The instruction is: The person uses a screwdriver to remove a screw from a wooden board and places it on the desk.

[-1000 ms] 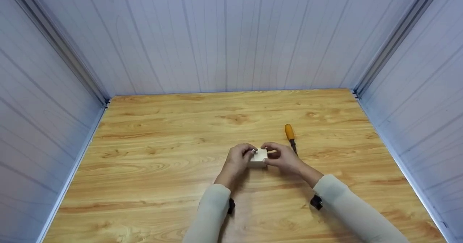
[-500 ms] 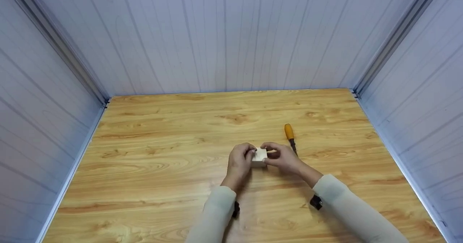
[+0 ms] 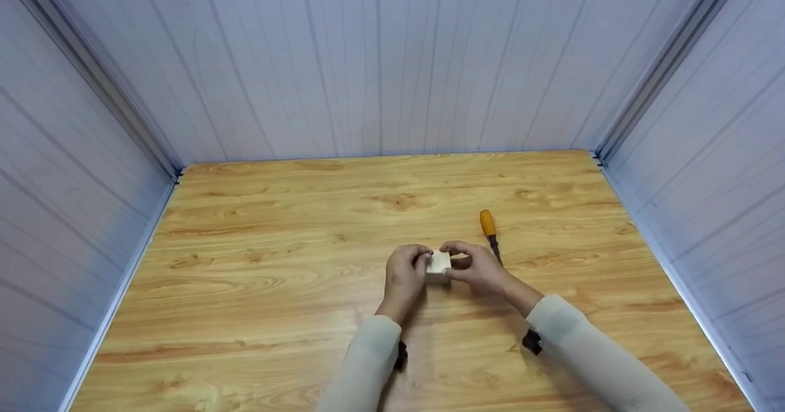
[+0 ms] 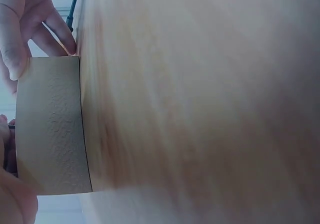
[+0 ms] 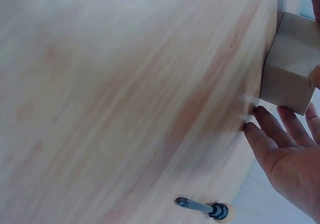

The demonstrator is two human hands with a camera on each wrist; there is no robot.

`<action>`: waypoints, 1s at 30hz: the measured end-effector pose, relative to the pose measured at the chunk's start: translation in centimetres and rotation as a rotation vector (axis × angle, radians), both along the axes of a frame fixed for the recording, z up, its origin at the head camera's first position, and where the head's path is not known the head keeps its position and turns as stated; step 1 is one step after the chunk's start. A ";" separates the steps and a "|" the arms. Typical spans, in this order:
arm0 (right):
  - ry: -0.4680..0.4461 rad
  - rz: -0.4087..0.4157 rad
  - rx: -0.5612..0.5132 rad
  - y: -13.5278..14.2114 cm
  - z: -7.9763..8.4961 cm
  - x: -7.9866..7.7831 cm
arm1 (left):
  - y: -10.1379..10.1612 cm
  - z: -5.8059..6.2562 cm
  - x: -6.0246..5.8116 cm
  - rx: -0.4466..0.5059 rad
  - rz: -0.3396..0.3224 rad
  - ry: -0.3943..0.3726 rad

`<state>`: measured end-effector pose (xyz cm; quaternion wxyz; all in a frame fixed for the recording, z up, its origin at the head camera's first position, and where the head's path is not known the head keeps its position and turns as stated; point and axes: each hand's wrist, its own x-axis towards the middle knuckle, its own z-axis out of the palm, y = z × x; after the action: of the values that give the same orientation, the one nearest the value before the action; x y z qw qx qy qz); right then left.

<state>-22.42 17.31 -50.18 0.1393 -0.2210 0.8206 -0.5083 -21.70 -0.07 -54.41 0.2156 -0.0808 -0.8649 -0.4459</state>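
Observation:
A small pale wooden block (image 3: 438, 264) sits on the table. My right hand (image 3: 481, 270) holds it steady from the right, thumb at the near corner and a finger at the far corner. My left hand (image 3: 403, 275) is at the block's left top edge, its thumb and forefinger pinching a small metal screw. In the left wrist view a thin dark bit of that screw (image 4: 11, 127) shows beside the top face of the block (image 4: 52, 129); the fingers hide most of it. Other right-hand fingers spread down to the table in the right wrist view.
A screwdriver (image 3: 488, 224) with an orange handle lies just beyond my right hand, its cross-shaped tip (image 5: 183, 202) showing in the right wrist view. The wood-grain table (image 3: 276, 234) is enclosed by pale panel walls (image 3: 380, 62) at the back and both sides.
My left hand has shifted slightly right and turned, and the screw's shiny end, visible a second ago, is now mostly covered by the fingers. The right hand and block stay in place.

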 end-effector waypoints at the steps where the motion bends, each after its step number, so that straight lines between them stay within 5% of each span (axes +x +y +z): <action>1: -0.002 0.000 0.005 0.0 0.0 0.0 | -0.1 0.0 0.0 0.005 -0.005 -0.004; 12: -0.023 0.008 0.042 0.2 0.4 -0.3 | -1.2 0.8 -0.5 -0.055 -0.199 -0.157; 19: -0.016 -0.003 0.025 0.2 -0.2 0.0 | -1.3 0.3 -0.3 -0.020 -0.179 -0.131; 24: -0.008 -0.009 0.037 0.1 -0.3 0.1 | -1.1 0.2 -0.2 0.094 -0.135 -0.147; 30: -0.001 -0.007 0.049 0.2 0.1 -0.1 | -0.6 0.8 -0.3 0.364 -0.122 -0.221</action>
<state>-22.51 17.50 -50.13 0.1432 -0.2145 0.8334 -0.4889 -21.96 -0.62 -53.62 0.1032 -0.0431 -0.7821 -0.6131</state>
